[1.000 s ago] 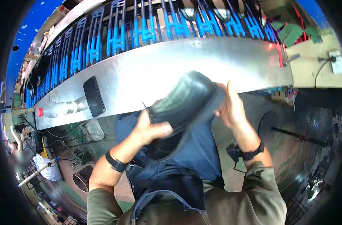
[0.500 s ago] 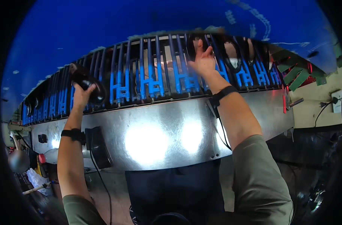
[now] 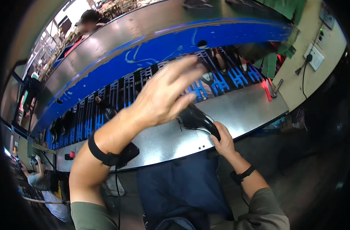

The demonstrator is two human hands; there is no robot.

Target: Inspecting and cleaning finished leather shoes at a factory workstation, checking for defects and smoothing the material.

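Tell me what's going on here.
A person is handling footwear at a blue rack. Their right hand grips a black shoe over the metal counter. The left hand is raised in front of the rack with its fingers spread, gripping nothing visible; whether it touches anything behind is unclear. Another shoe sits on the rack, beyond the left forearm.

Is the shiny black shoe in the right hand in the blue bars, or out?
Out: the right hand grips the shoe over the metal counter, in front of the blue bars.
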